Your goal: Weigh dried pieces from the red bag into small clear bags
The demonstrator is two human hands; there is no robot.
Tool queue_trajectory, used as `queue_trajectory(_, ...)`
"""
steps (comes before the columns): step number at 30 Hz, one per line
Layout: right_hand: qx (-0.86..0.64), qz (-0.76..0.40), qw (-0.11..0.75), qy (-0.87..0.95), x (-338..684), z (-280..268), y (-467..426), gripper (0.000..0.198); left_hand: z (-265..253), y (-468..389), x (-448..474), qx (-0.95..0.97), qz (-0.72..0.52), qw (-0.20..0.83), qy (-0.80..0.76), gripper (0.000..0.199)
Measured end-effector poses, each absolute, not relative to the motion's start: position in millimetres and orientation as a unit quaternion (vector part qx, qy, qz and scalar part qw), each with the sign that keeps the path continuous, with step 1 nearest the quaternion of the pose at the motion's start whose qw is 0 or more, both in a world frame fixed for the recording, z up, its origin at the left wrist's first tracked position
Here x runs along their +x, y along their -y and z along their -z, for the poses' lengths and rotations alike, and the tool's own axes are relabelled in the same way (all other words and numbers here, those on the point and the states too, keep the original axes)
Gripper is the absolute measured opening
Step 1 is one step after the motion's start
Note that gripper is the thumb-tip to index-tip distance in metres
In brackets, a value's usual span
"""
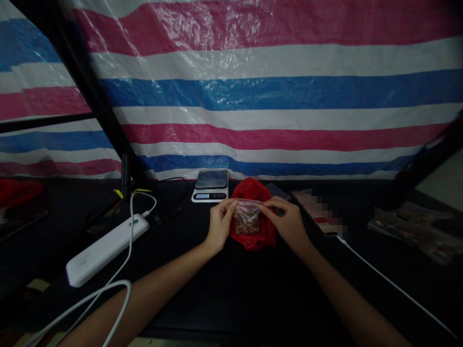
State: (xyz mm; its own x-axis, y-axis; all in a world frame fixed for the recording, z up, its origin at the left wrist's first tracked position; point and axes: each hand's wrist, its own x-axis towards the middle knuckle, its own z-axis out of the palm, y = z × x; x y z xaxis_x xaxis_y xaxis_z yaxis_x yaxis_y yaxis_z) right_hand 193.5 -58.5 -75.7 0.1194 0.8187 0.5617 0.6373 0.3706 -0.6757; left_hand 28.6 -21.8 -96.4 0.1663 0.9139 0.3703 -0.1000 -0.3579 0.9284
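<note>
Between my two hands hangs a small clear plastic bag (247, 221) with brown pieces in its lower part; I cannot make out what they are. My left hand (220, 222) pinches the bag's top left corner between thumb and finger. At the top right corner, my right hand (286, 220) pinches the same edge. Behind and around the clear bag is a crumpled red plastic bag (253, 188) on the dark table. A white digital scale (210, 186) with a dark weighing plate and a lit display stands just beyond my left hand.
A white power bank (104, 253) with a white cable lies at the left. To the right is a phone (313, 212), plugged into another white cable (394, 284). Several filled clear bags (412, 229) lie farther right. A striped plastic sheet (275, 91) hangs behind the table.
</note>
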Motion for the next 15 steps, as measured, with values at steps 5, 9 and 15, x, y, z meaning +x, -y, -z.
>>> queue_trajectory(5, -0.542, -0.105, 0.518, 0.654, 196.1, 74.5, 58.1, 0.019, 97.8, 26.3, 30.4, 0.606, -0.557, 0.457, -0.335, 0.027)
queue_trajectory(9, -0.527, -0.122, 0.508, 0.670, 196.8, 74.7, 57.0, 0.017, 100.2, 26.0, 29.4, 0.594, -0.552, 0.482, -0.331, 0.026)
queue_trajectory(15, -0.547, -0.138, 0.488, 0.666, 195.0, 76.9, 55.0, 0.016, 101.1, 28.5, 29.8, 0.600, -0.547, 0.488, -0.320, 0.023)
